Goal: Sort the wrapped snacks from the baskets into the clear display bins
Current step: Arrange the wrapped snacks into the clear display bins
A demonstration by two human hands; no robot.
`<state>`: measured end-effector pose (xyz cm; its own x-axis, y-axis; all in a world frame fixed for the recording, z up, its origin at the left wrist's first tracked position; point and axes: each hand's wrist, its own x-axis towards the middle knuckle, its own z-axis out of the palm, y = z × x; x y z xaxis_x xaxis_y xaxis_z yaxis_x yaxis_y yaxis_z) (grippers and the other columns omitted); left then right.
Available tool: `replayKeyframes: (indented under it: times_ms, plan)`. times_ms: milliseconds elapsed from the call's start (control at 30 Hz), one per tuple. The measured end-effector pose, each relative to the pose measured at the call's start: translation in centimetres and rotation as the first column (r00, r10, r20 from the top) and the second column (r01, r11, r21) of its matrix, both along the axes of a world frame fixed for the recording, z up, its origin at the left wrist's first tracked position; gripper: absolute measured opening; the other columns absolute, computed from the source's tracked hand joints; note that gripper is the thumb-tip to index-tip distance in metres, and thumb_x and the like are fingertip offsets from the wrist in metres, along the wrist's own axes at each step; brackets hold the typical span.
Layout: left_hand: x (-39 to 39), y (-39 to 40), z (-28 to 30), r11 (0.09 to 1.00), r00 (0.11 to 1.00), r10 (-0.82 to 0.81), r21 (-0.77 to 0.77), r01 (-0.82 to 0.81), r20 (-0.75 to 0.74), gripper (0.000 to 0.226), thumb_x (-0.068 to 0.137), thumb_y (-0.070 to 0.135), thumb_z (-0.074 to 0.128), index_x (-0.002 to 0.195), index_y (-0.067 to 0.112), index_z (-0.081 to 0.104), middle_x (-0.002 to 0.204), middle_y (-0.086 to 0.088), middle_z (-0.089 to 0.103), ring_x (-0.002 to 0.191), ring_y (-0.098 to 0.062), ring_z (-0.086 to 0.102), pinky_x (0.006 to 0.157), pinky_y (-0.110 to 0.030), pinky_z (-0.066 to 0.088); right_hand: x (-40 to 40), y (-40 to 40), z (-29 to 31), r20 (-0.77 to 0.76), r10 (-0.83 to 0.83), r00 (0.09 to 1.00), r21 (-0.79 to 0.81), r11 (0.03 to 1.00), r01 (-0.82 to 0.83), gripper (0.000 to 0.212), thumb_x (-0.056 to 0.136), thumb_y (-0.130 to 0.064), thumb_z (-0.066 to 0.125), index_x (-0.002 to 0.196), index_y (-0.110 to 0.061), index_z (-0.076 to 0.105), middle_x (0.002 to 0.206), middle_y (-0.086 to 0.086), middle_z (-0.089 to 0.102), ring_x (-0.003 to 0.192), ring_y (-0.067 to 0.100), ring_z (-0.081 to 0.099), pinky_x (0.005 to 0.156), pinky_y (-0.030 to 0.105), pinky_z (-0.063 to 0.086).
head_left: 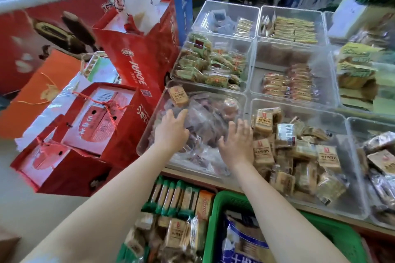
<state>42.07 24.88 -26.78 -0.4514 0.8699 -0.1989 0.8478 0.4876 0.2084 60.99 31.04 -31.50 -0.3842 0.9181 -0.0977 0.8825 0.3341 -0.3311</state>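
Both hands reach into the near-left clear bin [149, 126], which holds dark snacks in clear wrappers [205, 121]. My left hand [171, 128] lies on the pile at the left with fingers spread and nearly straight. My right hand [237, 141] lies on the pile's right side, fingers extended, close to the bin's right wall. A single tan wrapped snack [178, 96] rests at the far left corner of this bin. The bin to the right [350, 177] is heaped with tan wrapped snacks [284, 151]. Below, a green basket [222, 203] holds a blue-and-white bag [241, 243].
More clear bins behind hold green-wrapped snacks [205, 64], orange-wrapped snacks [292, 83] and yellow bars [295, 30]. Red gift bags [139, 57] and red boxes [85, 134] crowd the left. Green-striped packs [173, 196] and loose tan snacks [177, 235] fill the container below the table edge.
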Motion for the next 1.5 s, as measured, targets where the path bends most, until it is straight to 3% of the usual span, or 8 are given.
replayKeyframes:
  times_ms: [400,700,933,1067,1200,1300,1400,1500]
  plan:
    - [-4.6,7.9,-3.8,0.990,0.983,-0.055,-0.140,0.030,-0.177,0.072,0.099,0.037,0.046,0.156,0.043,0.003,0.139,-0.023,0.034,0.123,-0.036,0.040,0.094,-0.046,0.040,-0.5,0.0,-1.0,0.094,-0.040,0.995,0.099,0.995,0.030,0.057,0.093,-0.034,0.052,0.144,-0.014,0.037,0.158,0.014,0.029,0.148,0.032,0.021,0.125,0.046,0.013]
    - [-2.7,5.0,-1.8,0.991,0.995,-0.089,0.094,0.092,-0.037,0.049,0.095,0.028,0.050,0.142,0.032,0.036,0.126,-0.020,0.038,0.103,-0.036,0.051,0.070,-0.040,0.042,-0.5,-0.3,-0.3,0.072,-0.045,0.996,0.081,0.996,0.039,0.058,0.095,-0.037,0.052,0.146,-0.016,0.037,0.160,0.013,0.026,0.149,0.030,0.019,0.124,0.043,0.005]
    - [4.4,-3.7,1.0,0.940,0.945,-0.326,0.106,0.325,-0.006,0.055,0.091,0.025,0.053,0.140,0.037,0.033,0.119,-0.012,0.039,0.094,-0.030,0.052,0.060,-0.034,0.042,0.8,-2.0,2.5,-0.487,-0.194,0.852,0.022,0.972,0.234,0.029,0.096,-0.023,0.044,0.109,-0.009,0.067,0.133,0.010,0.058,0.133,0.013,0.041,0.117,0.038,0.029]
    - [9.7,-5.7,1.9,0.857,0.859,-0.511,0.078,0.509,0.012,0.058,0.095,0.027,0.049,0.146,0.038,0.024,0.125,-0.011,0.037,0.087,-0.020,0.043,0.068,-0.029,0.046,5.3,-4.8,7.6,-0.686,-0.330,0.648,-0.395,0.917,0.049,0.019,0.104,-0.033,0.048,0.110,-0.019,0.060,0.094,-0.007,0.061,0.091,-0.006,0.058,0.084,0.021,0.049]
    - [15.1,-5.7,1.3,0.701,0.707,-0.707,0.155,0.696,0.018,0.064,0.090,0.021,0.047,0.146,0.039,0.023,0.137,-0.014,0.034,0.095,-0.026,0.056,0.070,-0.035,0.057,12.1,-4.9,7.9,-0.513,-0.459,0.725,-0.641,0.767,0.032,0.021,0.094,-0.039,0.064,0.110,-0.025,0.065,0.102,0.000,0.070,0.085,0.011,0.066,0.061,0.022,0.053]
    - [18.2,-5.4,-0.2,0.706,0.712,-0.702,0.147,0.693,0.013,0.082,0.092,0.021,0.049,0.153,0.049,0.002,0.161,-0.014,0.015,0.129,-0.031,0.046,0.093,-0.040,0.054,17.0,-4.4,7.5,-0.504,-0.604,0.617,-0.575,0.768,0.282,0.034,0.091,-0.044,0.066,0.117,-0.022,0.064,0.108,-0.004,0.069,0.099,0.015,0.065,0.080,0.030,0.053]
    - [19.9,-6.0,-1.8,0.831,0.831,-0.556,0.033,0.556,-0.007,0.077,0.098,0.035,0.041,0.155,0.040,-0.010,0.165,-0.016,-0.007,0.152,-0.034,0.000,0.123,-0.050,0.016,20.9,-3.4,7.2,-0.541,-0.641,0.544,-0.307,0.753,0.582,0.033,0.096,-0.036,0.062,0.122,-0.015,0.056,0.108,-0.004,0.062,0.102,0.020,0.060,0.074,0.028,0.046]
    - [20.1,-6.8,-3.5,0.877,0.878,-0.477,-0.095,0.471,-0.048,0.077,0.100,0.052,0.031,0.157,0.022,-0.012,0.162,-0.017,-0.022,0.149,-0.032,-0.023,0.124,-0.048,-0.002,23.6,-1.9,5.6,-0.395,-0.517,0.759,0.081,0.804,0.589,0.035,0.101,-0.026,0.053,0.135,-0.014,0.051,0.127,0.005,0.057,0.125,0.027,0.049,0.096,0.037,0.045]
